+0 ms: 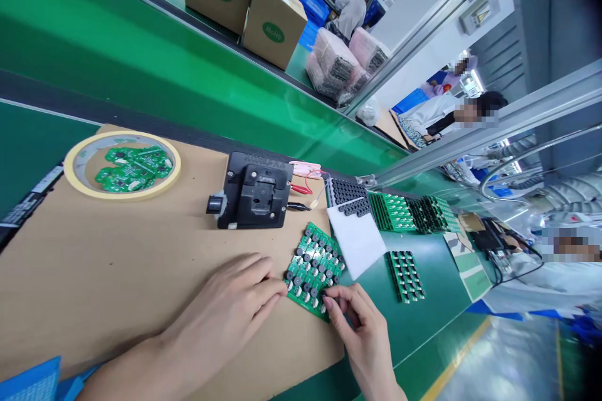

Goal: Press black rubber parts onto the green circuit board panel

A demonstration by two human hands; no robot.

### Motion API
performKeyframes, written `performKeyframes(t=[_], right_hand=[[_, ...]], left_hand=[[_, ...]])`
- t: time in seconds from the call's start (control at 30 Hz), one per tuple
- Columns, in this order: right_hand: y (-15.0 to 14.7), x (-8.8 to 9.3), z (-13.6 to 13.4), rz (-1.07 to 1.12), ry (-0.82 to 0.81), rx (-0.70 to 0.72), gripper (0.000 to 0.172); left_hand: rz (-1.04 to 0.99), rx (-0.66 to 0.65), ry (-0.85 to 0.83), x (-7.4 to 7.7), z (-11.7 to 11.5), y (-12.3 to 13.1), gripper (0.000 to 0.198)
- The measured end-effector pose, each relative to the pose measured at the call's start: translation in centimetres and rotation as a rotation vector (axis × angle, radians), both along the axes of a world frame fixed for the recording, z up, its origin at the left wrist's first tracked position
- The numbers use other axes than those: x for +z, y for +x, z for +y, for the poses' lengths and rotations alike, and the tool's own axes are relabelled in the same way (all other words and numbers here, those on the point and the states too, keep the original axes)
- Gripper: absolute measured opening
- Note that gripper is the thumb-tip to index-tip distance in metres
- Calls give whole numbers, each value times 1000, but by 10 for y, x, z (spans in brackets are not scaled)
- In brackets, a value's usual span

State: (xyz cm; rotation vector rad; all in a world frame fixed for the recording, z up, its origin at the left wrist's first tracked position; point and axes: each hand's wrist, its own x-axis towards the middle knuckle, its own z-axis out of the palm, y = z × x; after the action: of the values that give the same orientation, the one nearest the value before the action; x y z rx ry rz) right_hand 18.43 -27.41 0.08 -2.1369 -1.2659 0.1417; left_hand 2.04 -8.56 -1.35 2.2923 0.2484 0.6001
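Note:
A green circuit board panel lies on the brown cardboard, carrying rows of round black buzzers and small white connectors. My left hand rests at the panel's left corner, fingers together and curled, fingertips against its edge. At the lower right edge, my right hand pinches a small round black buzzer between thumb and forefinger, right at the board; its fingers partly hide it. Above the panel sits a black test fixture with red and black clip leads. A foam tray of black buzzers is partly covered by a white sheet.
A tape roll encircles loose green boards at left. Stacked panels stand along the back right, with another panel stack nearer. Cartons sit on the raised ledge behind. Other people work at right and beyond the frame.

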Motion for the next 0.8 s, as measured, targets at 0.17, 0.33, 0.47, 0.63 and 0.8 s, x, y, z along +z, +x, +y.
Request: performKeyframes(t=[0.17,0.33,0.47,0.63,0.8], right_hand=[[2,2,3,-58,30,47,15],[10,5,2,-128,7,166,11],[18,8,2,-182,-13,262,10],[27,11,3,-225,-30,355,11],[37,17,3,-337,-85,450,18]], left_hand=[[17,2,4,0,-1,0,20],[14,-8,12,-3,-1,-2,20],[2,-10,20,-3,0,-3,20],[5,-5,31,-1,1,-1,19],[10,-12,33,-2,0,0,20]])
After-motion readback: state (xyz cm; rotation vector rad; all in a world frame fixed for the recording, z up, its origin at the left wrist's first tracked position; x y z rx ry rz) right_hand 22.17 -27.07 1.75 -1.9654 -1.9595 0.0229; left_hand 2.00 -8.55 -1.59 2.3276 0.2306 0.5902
